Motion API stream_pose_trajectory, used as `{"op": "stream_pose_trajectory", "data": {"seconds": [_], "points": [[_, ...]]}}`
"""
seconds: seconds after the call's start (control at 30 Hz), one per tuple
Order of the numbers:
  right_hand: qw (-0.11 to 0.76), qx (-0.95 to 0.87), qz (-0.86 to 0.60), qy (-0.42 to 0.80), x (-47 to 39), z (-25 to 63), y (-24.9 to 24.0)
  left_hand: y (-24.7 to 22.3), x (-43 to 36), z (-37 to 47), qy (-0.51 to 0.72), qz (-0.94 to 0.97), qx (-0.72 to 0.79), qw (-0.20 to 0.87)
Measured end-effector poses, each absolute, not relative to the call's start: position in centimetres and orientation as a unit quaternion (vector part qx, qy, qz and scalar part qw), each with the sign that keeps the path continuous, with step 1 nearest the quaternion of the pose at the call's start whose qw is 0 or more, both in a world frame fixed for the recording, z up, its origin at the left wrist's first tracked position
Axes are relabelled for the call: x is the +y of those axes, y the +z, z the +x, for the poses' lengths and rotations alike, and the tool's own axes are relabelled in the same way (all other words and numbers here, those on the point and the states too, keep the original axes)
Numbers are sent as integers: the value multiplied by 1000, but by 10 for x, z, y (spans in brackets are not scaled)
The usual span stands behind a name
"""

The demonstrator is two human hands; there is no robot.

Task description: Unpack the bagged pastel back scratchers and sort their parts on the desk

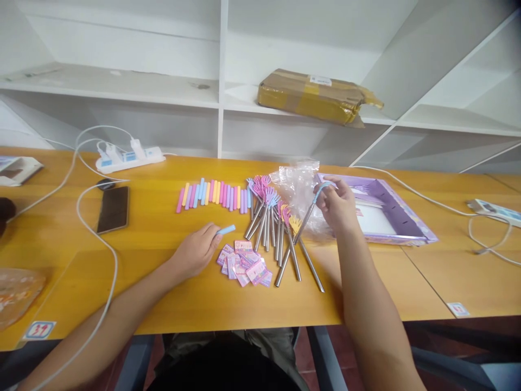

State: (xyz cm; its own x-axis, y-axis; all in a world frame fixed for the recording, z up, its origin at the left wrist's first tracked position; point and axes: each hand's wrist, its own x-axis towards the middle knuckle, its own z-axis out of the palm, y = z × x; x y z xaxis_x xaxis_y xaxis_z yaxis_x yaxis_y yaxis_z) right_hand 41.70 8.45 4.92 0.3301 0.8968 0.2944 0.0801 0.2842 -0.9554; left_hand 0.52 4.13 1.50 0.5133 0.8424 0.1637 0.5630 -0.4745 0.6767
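Note:
Between the fingertips of my left hand (199,251) is a light blue tube (226,229). My right hand (338,205) grips a back scratcher (306,221) by its light blue head, with the metal rod slanting down to the left. Beside it lies a pile of back scratchers (268,217) with pink, blue, purple and yellow hand-shaped heads and silver rods. Loose colored tubes (215,193) form a row behind my left hand. Small pink and purple cards (244,264) lie heaped in front of the scratchers.
A purple box tray (407,209) and crumpled clear plastic bags (299,184) are at the right. A phone (113,209), a power strip (132,157) and a white cable (109,244) occupy the left. A taped carton (313,98) rests on the white shelf (142,87).

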Motion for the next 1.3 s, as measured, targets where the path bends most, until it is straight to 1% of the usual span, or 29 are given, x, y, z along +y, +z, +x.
{"op": "stream_pose_trajectory", "data": {"seconds": [0.13,0.3,0.43,0.53,0.9,1.3], "points": [[641,-449,-513,353,89,405,44,12,41,5,241,817,429,300],[686,-361,-441,453,93,384,33,11,42,5,198,827,436,295],[668,-317,-382,555,93,359,22,11,43,4,180,844,429,266],[663,-292,-365,585,92,344,17,11,43,4,189,856,414,248],[666,-314,-386,556,86,329,16,12,41,5,193,885,375,196],[647,-469,-424,426,81,332,15,0,50,-1,250,877,403,77]]}}
